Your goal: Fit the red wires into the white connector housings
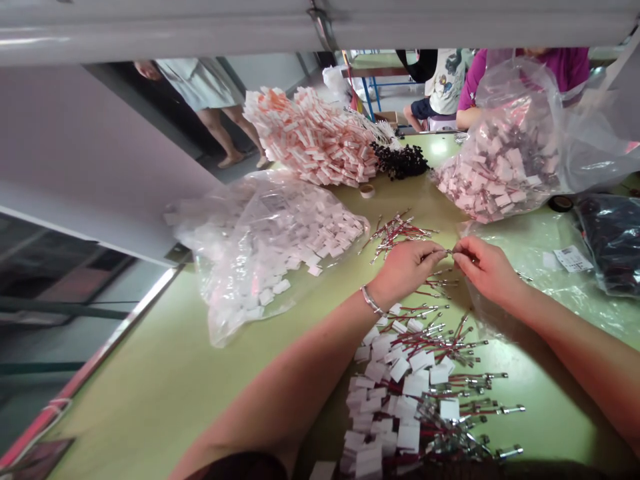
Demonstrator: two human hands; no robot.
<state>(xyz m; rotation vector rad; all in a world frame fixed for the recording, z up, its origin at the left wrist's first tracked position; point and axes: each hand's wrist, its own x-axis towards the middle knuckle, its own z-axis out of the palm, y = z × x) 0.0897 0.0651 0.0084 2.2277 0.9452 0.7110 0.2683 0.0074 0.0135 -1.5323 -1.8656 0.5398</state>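
Observation:
Over the green table, my left hand (413, 263) and my right hand (483, 267) meet fingertip to fingertip. Both are closed in a pinch on a tiny metal terminal (449, 251); the fingers cover most of it. Just beyond my left hand lies a loose pile of short red wires (400, 231) with metal ends. Nearer to me, below both hands, several rows of red wires with metal terminals (493, 377) are spread, with white connector housings (405, 387) at their left ends. My left wrist wears a bracelet (373, 301).
Left stands a clear bag of white housings (285, 233). Behind are a heap of orange-white pieces (315, 137), black parts (403, 161) and a tape roll (367, 191). A full plastic bag (505, 160) and dark bag (613, 240) lie right. Other people are beyond the table (150, 373).

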